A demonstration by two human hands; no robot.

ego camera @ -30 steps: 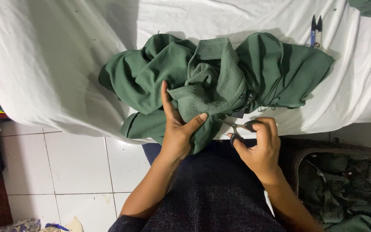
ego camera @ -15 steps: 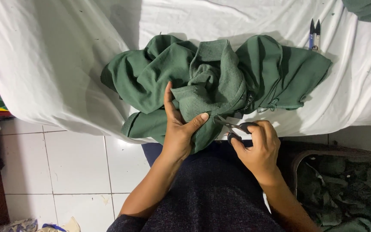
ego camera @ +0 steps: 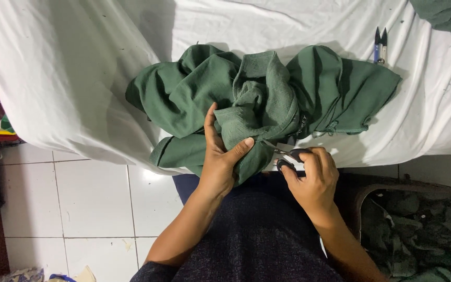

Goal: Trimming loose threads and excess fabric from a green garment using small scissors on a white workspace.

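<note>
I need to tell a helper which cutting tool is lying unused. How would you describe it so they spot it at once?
Start at the white sheet over the table and go to its far right. Beyond the heaped green garment lies a small thread snipper, blue-handled with two pointed blades, untouched, unlike the black-handled scissors in the right hand.

Green garment [ego camera: 246, 99]: dark green woven fabric, crumpled in bunched heap on white-draped surface [ego camera: 79, 78], folds piled at centre, stitched hem showing at right, lower edge hanging over surface's front edge. Left hand [ego camera: 220, 156] pinches fold of lower edge between thumb and fingers.

Scissors [ego camera: 286, 155]: small, black-handled, metal blades pointing left toward pinched fold, tips at fabric edge just beside thumb. Right hand [ego camera: 314, 177] grips handles, fingers through loops, near surface's front edge.
</note>
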